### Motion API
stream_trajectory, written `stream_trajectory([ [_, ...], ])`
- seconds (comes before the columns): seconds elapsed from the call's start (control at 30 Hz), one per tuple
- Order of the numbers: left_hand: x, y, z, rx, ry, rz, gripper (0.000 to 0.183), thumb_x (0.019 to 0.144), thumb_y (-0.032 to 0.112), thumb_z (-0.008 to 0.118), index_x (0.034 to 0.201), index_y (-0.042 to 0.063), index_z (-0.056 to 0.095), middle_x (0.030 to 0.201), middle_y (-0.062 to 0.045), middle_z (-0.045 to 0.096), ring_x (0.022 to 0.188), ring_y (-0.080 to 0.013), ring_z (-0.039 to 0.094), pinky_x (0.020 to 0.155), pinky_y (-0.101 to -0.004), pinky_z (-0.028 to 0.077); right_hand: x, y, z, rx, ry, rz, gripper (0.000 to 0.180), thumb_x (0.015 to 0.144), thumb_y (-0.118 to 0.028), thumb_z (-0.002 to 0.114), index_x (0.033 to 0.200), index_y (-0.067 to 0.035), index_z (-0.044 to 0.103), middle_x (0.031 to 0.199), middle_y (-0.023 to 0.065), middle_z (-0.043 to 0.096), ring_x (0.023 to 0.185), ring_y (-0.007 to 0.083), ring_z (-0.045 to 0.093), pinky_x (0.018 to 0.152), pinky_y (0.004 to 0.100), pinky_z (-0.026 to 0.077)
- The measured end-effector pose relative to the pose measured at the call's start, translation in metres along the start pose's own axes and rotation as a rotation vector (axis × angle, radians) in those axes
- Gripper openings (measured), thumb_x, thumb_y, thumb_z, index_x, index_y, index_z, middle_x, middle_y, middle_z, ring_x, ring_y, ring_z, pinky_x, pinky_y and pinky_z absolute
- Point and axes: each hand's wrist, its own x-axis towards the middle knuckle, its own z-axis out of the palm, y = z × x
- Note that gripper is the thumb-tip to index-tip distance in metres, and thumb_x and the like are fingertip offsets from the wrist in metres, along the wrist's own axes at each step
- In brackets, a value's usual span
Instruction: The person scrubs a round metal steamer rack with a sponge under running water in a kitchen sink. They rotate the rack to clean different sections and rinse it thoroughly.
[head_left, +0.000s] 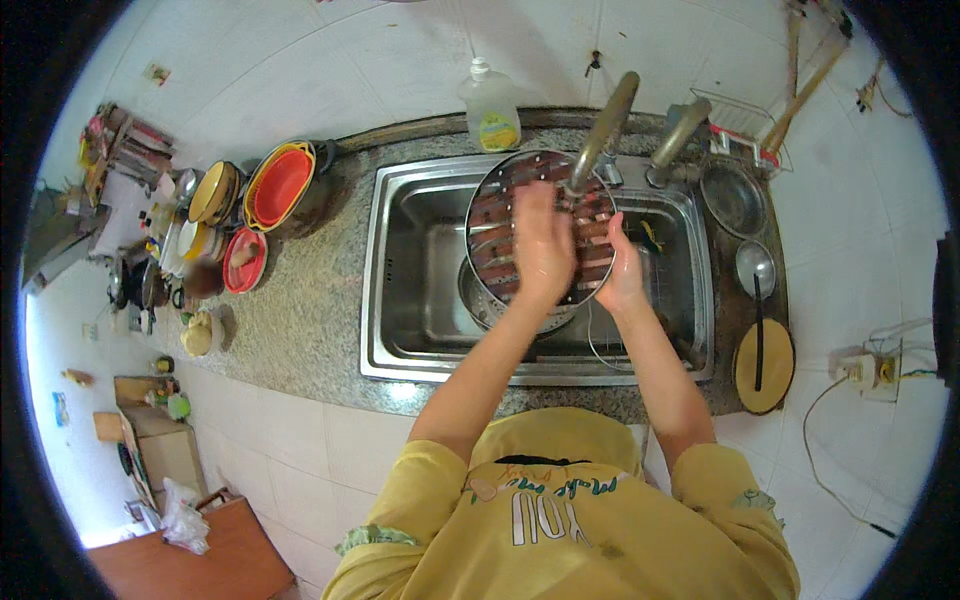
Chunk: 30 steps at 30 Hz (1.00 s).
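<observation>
Under the tap, I hold up a round metal-rimmed rack (491, 214) above the sink; reddish-brown strips and rows of small light dots cross its face. My right hand (624, 262) grips its right rim, thumb on the near side. Flat against the middle of the face lies my left hand (541, 240), its fingers blurred and holding nothing. The curved metal tap (606, 131) reaches over the upper part of the rack. Partly hidden below it, a perforated metal pan (474, 300) rests in the steel sink (401, 281).
Behind the sink stands a soap bottle (491, 112). Leftward on the granite counter (300, 315) are a red basket (283, 186), a red plate (255, 276) and stacked bowls. A metal bowl (735, 201), ladle (755, 270) and yellow round board (776, 360) line the right edge.
</observation>
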Motion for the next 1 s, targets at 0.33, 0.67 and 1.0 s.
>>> stream_trajectory([
  [0.33, 0.002, -0.012, -0.01, 0.056, -0.034, -0.153, 0.042, 0.084, 0.011, 0.05, 0.122, -0.005, 0.043, 0.127, -0.026, 0.041, 0.123, -0.0406, 0.032, 0.103, -0.0424, 0.026, 0.003, 0.007, -0.009, 0.001, 0.055, -0.033, 0.043, 0.089, -0.047, 0.044, 0.111, -0.01, 0.052, 0.1, 0.0032, 0.057, 0.088, 0.0183, 0.057, 0.071, 0.0362, 0.048],
  [0.67, -0.012, -0.032, -0.008, 0.088, -0.016, -0.327, 0.046, 0.085, 0.009, 0.044, 0.127, -0.008, 0.035, 0.132, -0.027, 0.033, 0.126, -0.0409, 0.027, 0.106, -0.0427, 0.022, -0.008, 0.003, 0.027, -0.103, -0.131, -0.059, 0.044, 0.09, -0.046, 0.042, 0.116, -0.012, 0.05, 0.112, 0.0032, 0.054, 0.1, 0.0166, 0.052, 0.084, 0.0358, 0.044],
  [1.0, -0.006, -0.019, -0.013, -0.008, -0.027, -0.327, 0.049, 0.087, 0.011, 0.044, 0.131, -0.006, 0.029, 0.137, -0.025, 0.028, 0.128, -0.0385, 0.025, 0.106, -0.0407, 0.021, -0.004, 0.011, 0.022, -0.143, -0.064, 0.013, 0.038, 0.09, -0.043, 0.046, 0.109, -0.011, 0.051, 0.098, -0.0003, 0.057, 0.091, 0.015, 0.055, 0.076, 0.0329, 0.046],
])
